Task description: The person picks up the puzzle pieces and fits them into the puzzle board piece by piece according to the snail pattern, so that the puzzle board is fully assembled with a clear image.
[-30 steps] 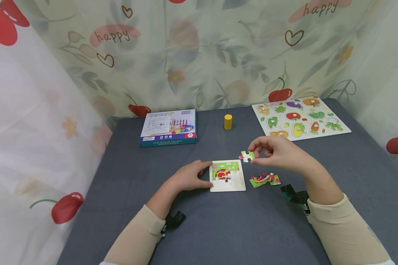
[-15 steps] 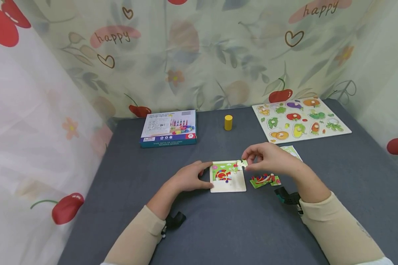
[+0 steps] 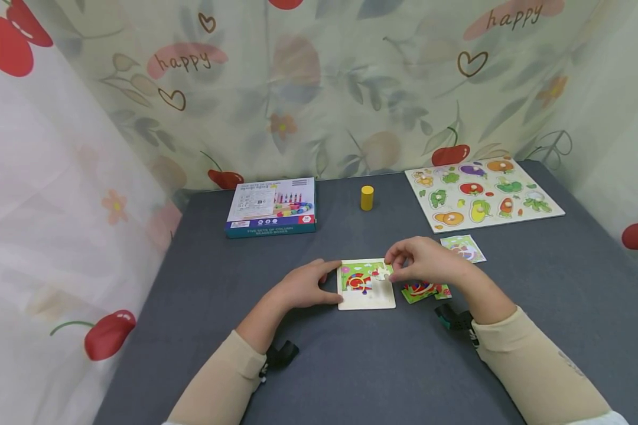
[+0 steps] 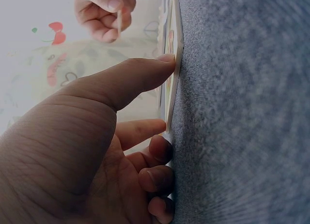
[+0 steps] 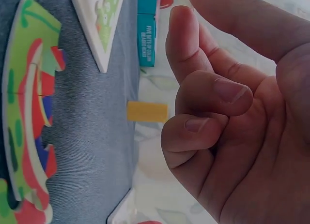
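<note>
The left hand [image 3: 304, 287], thumb and forefinger spread wide, touches the left side of the puzzle board [image 3: 365, 301], probably for keeping it steady. The right hand [image 3: 424, 260] pinches a puzzle piece [image 3: 383, 273] by its edge. The board lies between the hands, somewhat below the frame's centre, the piece at its upper right.

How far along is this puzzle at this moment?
Done: fitted pieces cover the upper left of the board. In hand: the right hand pinches another piece at the upper right, while the left hand touches the left edge. Remaining: the lower part looks bare, and loose pieces lie beside it.
</note>
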### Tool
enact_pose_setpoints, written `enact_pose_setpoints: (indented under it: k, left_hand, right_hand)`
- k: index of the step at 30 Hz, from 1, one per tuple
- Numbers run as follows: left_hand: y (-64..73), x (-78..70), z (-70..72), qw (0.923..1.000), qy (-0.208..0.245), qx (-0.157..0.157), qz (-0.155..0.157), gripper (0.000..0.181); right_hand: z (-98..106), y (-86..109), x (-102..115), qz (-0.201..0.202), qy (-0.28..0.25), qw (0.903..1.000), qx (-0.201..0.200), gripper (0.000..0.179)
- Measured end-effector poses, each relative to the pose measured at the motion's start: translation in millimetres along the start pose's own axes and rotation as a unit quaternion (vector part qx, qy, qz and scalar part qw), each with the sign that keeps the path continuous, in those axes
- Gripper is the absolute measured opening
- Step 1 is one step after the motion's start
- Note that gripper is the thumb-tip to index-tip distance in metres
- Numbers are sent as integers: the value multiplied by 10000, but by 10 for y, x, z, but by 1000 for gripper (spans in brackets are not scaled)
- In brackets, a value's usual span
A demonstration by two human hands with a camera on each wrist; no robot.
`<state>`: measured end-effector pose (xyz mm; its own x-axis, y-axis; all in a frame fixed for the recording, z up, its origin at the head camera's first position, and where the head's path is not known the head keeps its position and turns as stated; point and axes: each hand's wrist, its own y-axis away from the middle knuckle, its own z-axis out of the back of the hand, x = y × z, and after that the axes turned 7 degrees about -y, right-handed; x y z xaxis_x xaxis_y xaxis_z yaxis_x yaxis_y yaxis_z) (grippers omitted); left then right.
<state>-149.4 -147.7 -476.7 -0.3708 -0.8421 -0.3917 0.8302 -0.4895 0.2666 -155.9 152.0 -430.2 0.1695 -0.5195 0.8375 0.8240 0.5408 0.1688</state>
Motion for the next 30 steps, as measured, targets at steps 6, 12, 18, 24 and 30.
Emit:
enact_pose_setpoints:
  k: [6,12,18,24,30]
  left_hand:
    - [1,4,-6,10000,-3,-9,-4,83]
    - [-1,13,-11,10000,-9,-31,-16,83]
    - [3,5,2,10000,15,-23,-27,82]
    - [7,-7,15,10000,9,-7,12,82]
    - [9,0,18,10000,25,-20,-54,82]
  right_hand:
    - [-30,-19,-11,-22,106,9999,26,25]
    - [-57,-51,-61,-10,244,9997,25,24]
    - [-74,-84,-104,-27,413,9991,-17,23]
    - [-109,-106,-122,-107,501,9987,-58,23]
    - [-167,-125,-117,-187,473,9987,-31,24]
